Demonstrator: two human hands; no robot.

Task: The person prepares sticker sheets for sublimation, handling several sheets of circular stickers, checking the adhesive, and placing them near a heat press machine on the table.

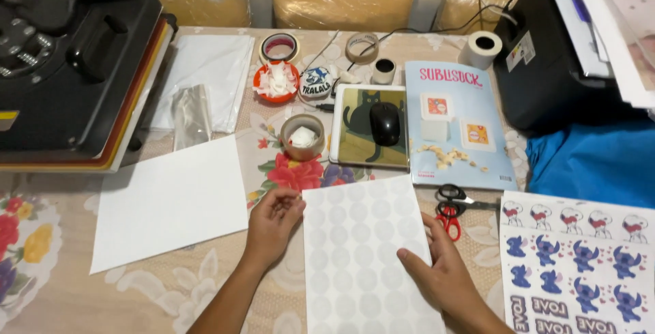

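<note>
A white sheet of round die-cut sticker blanks (365, 252) lies on the floral tablecloth in front of me. My left hand (271, 221) rests at its upper left edge, fingers curled against the corner. On the sheet's right side lies my right hand (437, 269), flat, with fingers pressing on the paper. Neither hand has the sheet lifted.
A plain white sheet (170, 201) lies to the left, under a black heat press (75, 68). Red-handled scissors (450, 211) and printed cartoon sticker sheets (580, 266) sit to the right. Behind are a mouse (385, 124) on a cat mousepad, tape rolls (302, 137), a blue booklet (457, 126), a black printer (552, 47).
</note>
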